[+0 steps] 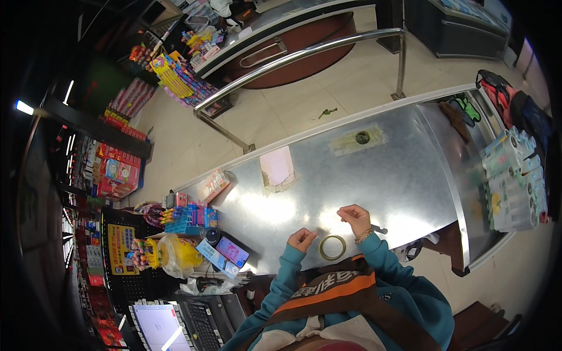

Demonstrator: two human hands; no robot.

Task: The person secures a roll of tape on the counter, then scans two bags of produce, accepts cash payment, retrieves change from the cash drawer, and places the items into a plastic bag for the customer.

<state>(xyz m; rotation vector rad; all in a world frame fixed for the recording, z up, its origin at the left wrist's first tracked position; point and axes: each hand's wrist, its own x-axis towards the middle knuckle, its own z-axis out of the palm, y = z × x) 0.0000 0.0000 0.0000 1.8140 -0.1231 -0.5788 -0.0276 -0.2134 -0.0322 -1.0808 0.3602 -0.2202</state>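
Above the near edge of a metal-topped counter (328, 193), my left hand (301, 239) has its fingertips pinched together. To its right and a little farther forward, my right hand (355, 219) is also closed in a pinch, palm side turned inward. Whatever the fingertips hold, if anything, is too thin or small to make out. A roll of greenish-yellow clear tape (332, 248) lies between and slightly nearer than the hands, touching neither. Just right of my right wrist is a small dark flat object (380, 230), partly covered by the wrist.
On the left stand a phone (233, 253), a blue box of small packets (186, 220) and a yellow tub (178, 255). A keyboard (202, 323) sits lower left. Wrapped paper rolls (512, 184) lie right. A metal rail (304, 55) crosses beyond the counter.
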